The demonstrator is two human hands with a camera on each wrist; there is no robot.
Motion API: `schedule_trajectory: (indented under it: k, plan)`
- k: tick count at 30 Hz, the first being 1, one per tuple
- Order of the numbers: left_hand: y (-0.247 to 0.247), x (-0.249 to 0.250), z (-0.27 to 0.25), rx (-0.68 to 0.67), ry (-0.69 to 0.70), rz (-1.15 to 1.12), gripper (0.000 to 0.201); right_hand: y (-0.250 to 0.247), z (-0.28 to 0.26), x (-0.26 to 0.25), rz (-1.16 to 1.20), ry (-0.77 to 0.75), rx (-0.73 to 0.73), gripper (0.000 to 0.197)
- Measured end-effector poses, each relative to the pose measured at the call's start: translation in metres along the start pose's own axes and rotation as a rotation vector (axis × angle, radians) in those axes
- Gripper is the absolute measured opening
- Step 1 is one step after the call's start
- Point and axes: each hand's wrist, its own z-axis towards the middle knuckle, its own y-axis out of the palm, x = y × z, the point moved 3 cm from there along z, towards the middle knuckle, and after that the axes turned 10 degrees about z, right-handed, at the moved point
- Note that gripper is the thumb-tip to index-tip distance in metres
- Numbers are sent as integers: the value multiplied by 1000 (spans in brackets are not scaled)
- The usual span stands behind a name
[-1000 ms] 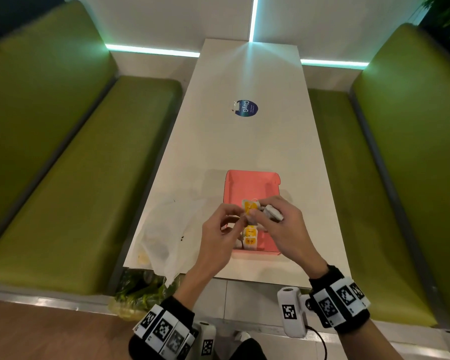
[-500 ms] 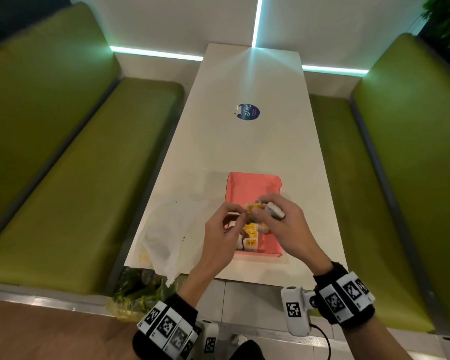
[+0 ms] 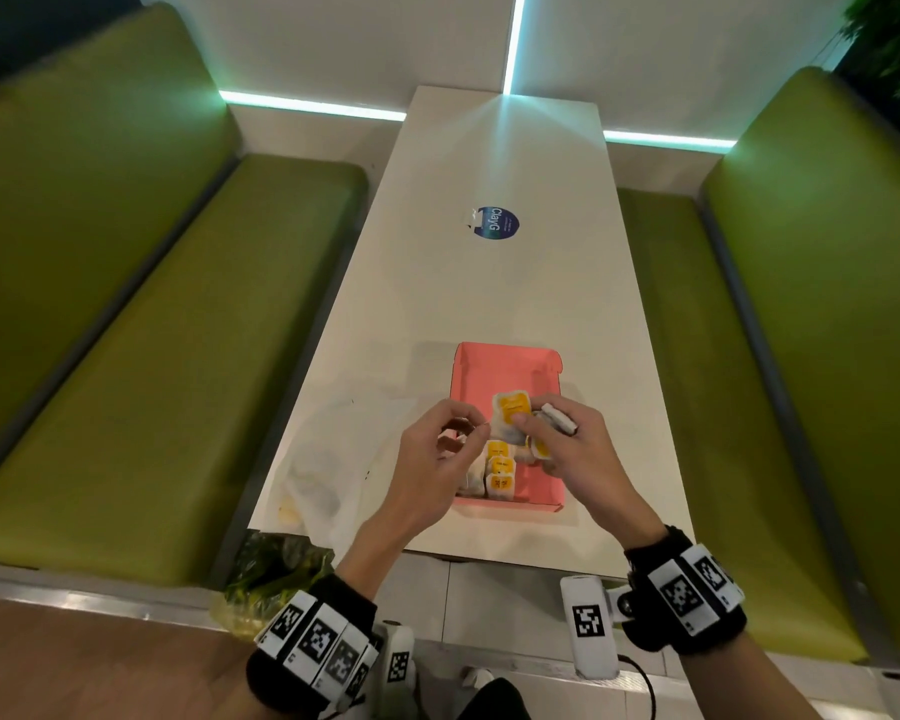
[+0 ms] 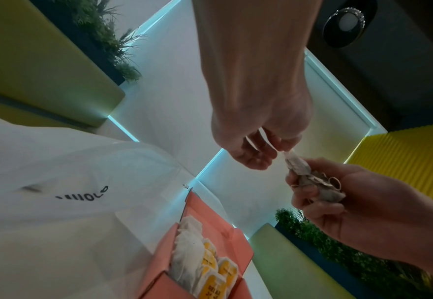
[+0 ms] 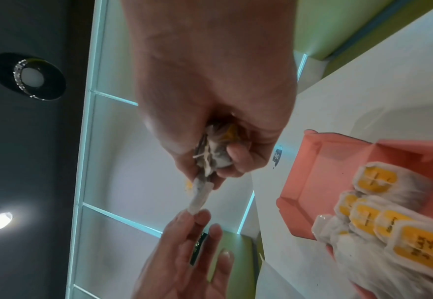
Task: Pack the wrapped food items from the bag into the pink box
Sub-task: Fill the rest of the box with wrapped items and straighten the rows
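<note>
- Over the near end of the worktop (image 3: pixel 489 298), both hands sit right above the pink box (image 3: pixel 481 374), which lies open near the front edge.
- Right hand (image 3: pixel 575 449) has its fingers curled round a small bunch of wrapped packets (image 3: pixel 510 415); the top one shows a yellow label, but the writing on it is too small for me to read.
- Left hand (image 3: pixel 435 462) is pinching a thin paper end (image 4: pixel 290 156) that sticks out of that bunch, thumb against fingertips, other fingers loosely bent.
- In the box there's already a row of the white packets with yellow labels (image 3: pixel 499 472) packed at the near end. From the left wrist view one label reads "RELAX" (image 4: pixel 211 289). The rest are blurry.
- The white plastic bag (image 3: pixel 328 459) lies flat on the worktop just left of the box, with dark lettering on it (image 4: pixel 82 195) that I can't make out properly.
- Further up the worktop there's a round dark blue sticker that says "ClayG" (image 3: pixel 495 225).
- Green bench seats (image 3: pixel 167 356) run along both sides.
</note>
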Motion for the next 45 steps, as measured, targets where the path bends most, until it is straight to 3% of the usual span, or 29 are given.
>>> schedule_trajectory:
  k: [6, 10, 15, 20, 25, 28, 30, 33, 37, 41, 45]
  plan:
    - [3, 4, -5, 7, 241, 207, 1, 8, -4, 0, 110, 16, 69, 11]
    - [10, 1, -13, 59, 296, 294, 7, 13, -5, 3, 157, 42, 90, 13]
    - [17, 5, -19, 103, 259, 233, 12, 17, -7, 2, 168, 7, 132, 13]
    - [22, 6, -27, 63, 288, 232, 15, 18, -8, -1, 99, -86, 173, 14]
    - [1, 9, -23, 160, 73, 71, 15, 13, -9, -5, 8, -159, 137, 9]
    - [-3, 23, -7, 99, -31, -27, 23, 12, -10, -6, -47, -192, 75, 7]
    - [-1, 33, 4, 16, -23, -46, 22, 14, -11, -9, -61, -229, 43, 9]
    - [-1, 38, 16, -4, 23, -33, 7, 15, -15, -7, -140, -258, -20, 13]
    - [-2, 34, 16, -25, 14, -36, 13, 5, -18, 2, -279, -190, -62, 8]
    - [-2, 34, 16, -63, 24, -61, 12, -2, -16, -15, -247, -260, -1, 12]
    - [2, 34, 16, -59, 24, -150, 14, 8, -20, -12, -316, -254, -50, 7]
